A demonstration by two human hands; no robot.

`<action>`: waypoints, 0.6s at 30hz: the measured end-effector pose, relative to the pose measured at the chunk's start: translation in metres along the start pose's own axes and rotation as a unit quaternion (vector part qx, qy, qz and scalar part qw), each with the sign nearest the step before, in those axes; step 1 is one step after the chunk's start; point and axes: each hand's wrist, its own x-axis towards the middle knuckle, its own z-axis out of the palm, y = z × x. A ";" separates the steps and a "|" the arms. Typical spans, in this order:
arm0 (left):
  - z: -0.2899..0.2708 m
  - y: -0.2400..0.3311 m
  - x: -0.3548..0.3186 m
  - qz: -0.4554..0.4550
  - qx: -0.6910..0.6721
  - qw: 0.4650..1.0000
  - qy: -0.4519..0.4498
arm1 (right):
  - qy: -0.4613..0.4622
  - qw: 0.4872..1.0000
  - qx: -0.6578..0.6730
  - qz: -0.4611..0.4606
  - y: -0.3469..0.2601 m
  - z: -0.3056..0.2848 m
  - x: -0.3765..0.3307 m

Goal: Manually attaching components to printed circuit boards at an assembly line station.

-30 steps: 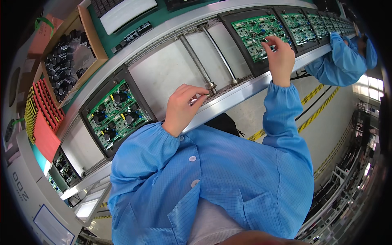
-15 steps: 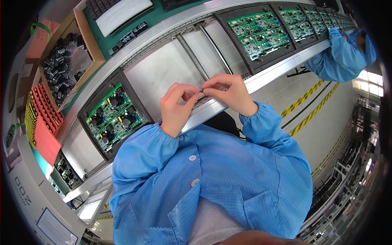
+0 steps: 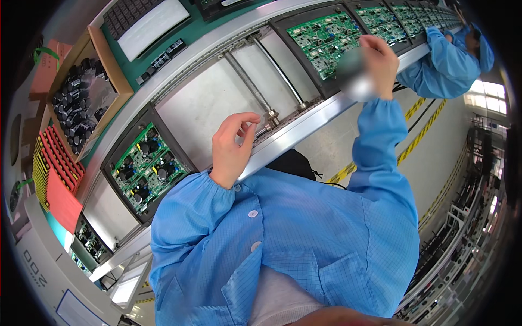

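Observation:
My left hand (image 3: 234, 146) hovers at the near rail (image 3: 310, 130) of the conveyor. Its fingers are loosely curled, with a gap between thumb and forefinger and nothing visible in them. Farther right, my right hand (image 3: 381, 68) is raised beside the nearest of several green circuit boards (image 3: 321, 41) in black frames. Its fingers are bent; a blurred grey patch beside them hides whether they hold anything. Left of my left hand, another green circuit board (image 3: 147, 168) with large black cylindrical capacitors lies in a black frame (image 3: 182, 146).
A cardboard box (image 3: 117, 65) of black capacitors stands at the upper left, near red-and-black strips (image 3: 62, 157). Several black parts (image 3: 163, 60) lie on the green mat beside a keyboard (image 3: 130, 22). Two metal rods (image 3: 277, 70) span the conveyor. A co-worker's blue sleeve (image 3: 446, 65) is at far right.
My hands, earlier pinched together above the near rail, are now apart. The right one has moved up and to the right; the left stays near the rail, its thumb and forefinger parted.

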 end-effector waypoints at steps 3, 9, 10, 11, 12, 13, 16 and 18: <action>-0.001 0.001 -0.001 -0.004 0.021 0.999 -0.027 | -0.007 0.997 -0.071 0.000 0.064 -0.011 0.027; 0.001 -0.001 -0.001 -0.007 0.028 0.999 -0.030 | -0.066 0.991 -0.117 0.014 0.090 0.006 0.033; 0.001 0.000 0.000 -0.007 0.029 0.999 -0.030 | -0.072 0.987 -0.145 0.014 0.089 0.008 0.033; 0.002 0.001 0.000 -0.006 0.027 0.999 -0.031 | -0.072 0.987 -0.144 0.014 0.088 0.009 0.034; 0.002 0.001 0.001 -0.006 0.026 0.999 -0.033 | -0.072 0.984 -0.161 0.021 0.089 0.009 0.034; 0.002 0.000 0.001 -0.006 0.026 0.999 -0.033 | -0.071 0.981 -0.177 0.028 0.088 0.010 0.034; 0.003 -0.001 0.001 -0.011 0.029 0.999 -0.031 | -0.071 0.978 -0.193 0.044 0.082 0.009 0.032; 0.003 -0.001 0.001 -0.008 0.031 0.999 -0.039 | -0.069 0.976 -0.200 0.050 0.082 0.010 0.031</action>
